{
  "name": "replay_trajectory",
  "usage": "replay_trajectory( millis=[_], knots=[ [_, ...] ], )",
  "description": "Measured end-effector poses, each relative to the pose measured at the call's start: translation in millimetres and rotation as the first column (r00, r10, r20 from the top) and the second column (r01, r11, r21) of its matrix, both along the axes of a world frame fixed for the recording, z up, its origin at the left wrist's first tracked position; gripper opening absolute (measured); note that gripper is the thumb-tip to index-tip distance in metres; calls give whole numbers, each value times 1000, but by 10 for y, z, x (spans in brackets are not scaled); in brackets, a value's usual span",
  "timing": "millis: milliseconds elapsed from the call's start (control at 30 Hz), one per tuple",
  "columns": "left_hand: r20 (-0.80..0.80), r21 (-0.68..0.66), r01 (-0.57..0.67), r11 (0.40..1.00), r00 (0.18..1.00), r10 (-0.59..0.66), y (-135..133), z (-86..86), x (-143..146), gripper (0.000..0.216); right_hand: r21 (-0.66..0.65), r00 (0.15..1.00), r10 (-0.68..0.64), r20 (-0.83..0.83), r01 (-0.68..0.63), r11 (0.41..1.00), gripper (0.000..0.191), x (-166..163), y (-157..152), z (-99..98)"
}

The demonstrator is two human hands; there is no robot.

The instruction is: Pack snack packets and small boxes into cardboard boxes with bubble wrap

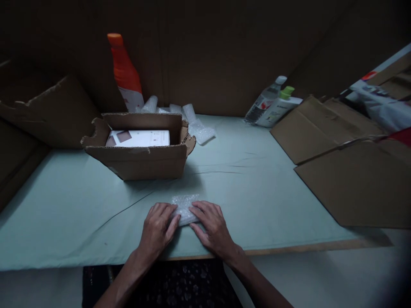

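A small piece of clear bubble wrap [185, 210] lies on the pale green cloth near the table's front edge, folded or rolled at its near side. My left hand [159, 226] grips its left end, fingers curled over the top and thumb at the near side. At the right end, my right hand [210, 226] holds it in the same way. Whether anything is inside the wrap I cannot tell. Just beyond my hands stands an open cardboard box [150, 163], with a white printed box [141, 138] inside it.
Behind the cardboard box are several bubble wrap pieces [201, 131] and an orange-red bottle [126, 75]. A clear bottle [266, 99] and a white bottle with a green cap [278, 109] lean at the back right. Cardboard flaps [356, 184] cover the right side; more cardboard [61, 115] stands left.
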State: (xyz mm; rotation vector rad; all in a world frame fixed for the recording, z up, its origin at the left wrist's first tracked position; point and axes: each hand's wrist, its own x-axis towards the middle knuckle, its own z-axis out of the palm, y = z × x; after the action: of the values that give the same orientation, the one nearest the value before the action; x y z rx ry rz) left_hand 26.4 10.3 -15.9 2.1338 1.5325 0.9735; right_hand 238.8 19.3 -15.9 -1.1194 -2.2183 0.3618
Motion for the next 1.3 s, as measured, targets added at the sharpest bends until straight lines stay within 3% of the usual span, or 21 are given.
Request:
replay_trajectory(
  millis=[233,367,467,567,700,900,1067,1300],
  knots=[
    [297,-157,-101,982,944,145,-141,48,-57,34,-1,991,-41,-124,41,999,25,-52,102,-47],
    [469,-329,-181,927,820,327,-255,40,-85,41,-24,979,-61,-192,57,998,22,-52,99,-17],
    [534,-441,-145,886,751,389,-280,67,-52,45,-79,967,-92,-239,75,994,21,-60,84,26],
    [503,-499,-67,864,789,352,-279,80,10,44,-121,959,-93,-269,62,991,20,-110,63,60],
    [444,-501,-57,864,840,312,-285,19,65,34,-157,963,-18,-270,-25,987,16,-223,21,44],
    [519,-447,-22,894,807,280,-284,-96,30,47,-190,958,34,-283,-91,978,13,-290,-4,24],
    [605,-457,19,889,740,295,-272,-46,20,64,-202,953,77,-292,-140,969,14,-273,4,52],
    [624,-465,52,884,728,285,-282,-31,9,67,-192,962,73,-265,-127,973,13,-256,-25,42]
  ],
)
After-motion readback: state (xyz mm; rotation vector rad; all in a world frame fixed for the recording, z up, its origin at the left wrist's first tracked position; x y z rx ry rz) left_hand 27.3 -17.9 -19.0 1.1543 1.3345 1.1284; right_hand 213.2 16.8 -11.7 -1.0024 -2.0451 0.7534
